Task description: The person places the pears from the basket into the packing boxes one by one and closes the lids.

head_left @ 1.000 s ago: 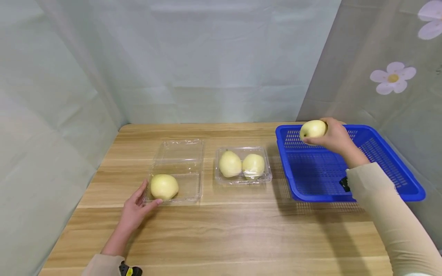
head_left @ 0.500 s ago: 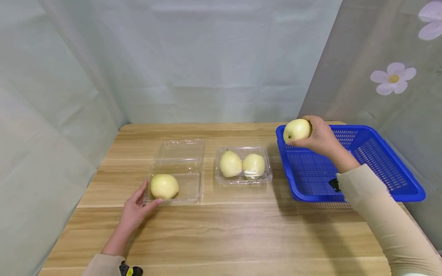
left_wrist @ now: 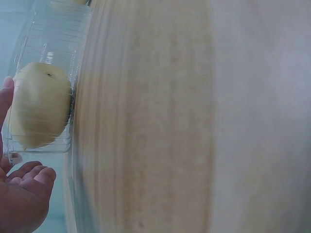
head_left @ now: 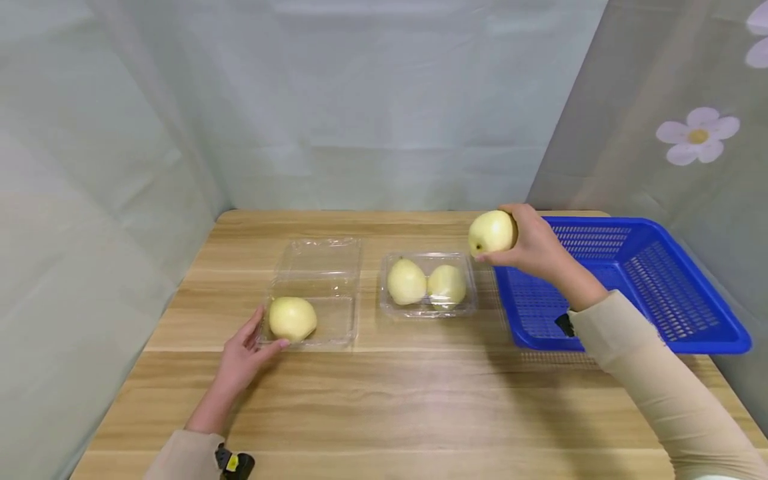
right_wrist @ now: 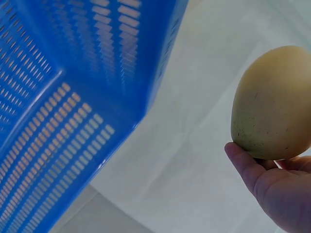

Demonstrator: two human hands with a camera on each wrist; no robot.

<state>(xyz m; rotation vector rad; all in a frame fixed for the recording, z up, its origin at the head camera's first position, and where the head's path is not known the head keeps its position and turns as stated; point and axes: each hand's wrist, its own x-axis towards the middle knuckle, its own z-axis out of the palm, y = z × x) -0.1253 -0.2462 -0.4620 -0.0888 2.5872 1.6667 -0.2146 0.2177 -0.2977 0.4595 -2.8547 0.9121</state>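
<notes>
My right hand (head_left: 534,243) holds a pale yellow pear (head_left: 492,233) in the air, over the left back corner of the blue basket (head_left: 636,230). In the right wrist view the thumb lies against the underside of the pear (right_wrist: 272,104). My left hand (head_left: 243,357) grips the near left corner of an open clear plastic clamshell box (head_left: 339,320), thumb on its front edge and fingers along its side. One pear (head_left: 292,319) lies in that box's left half. Its lid (head_left: 324,255) is folded back on the table.
Between the open box and the basket stands a second, closed clear box (head_left: 429,312) with two pears (head_left: 407,282) inside. All of it rests on a wood-grain table (head_left: 384,400). Pale cloth (head_left: 384,107) hangs behind and at both sides.
My right hand has carried the pear leftward from above the basket to beyond its left back corner. The left hand keeps its place on the open box. The head view has shifted slightly.
</notes>
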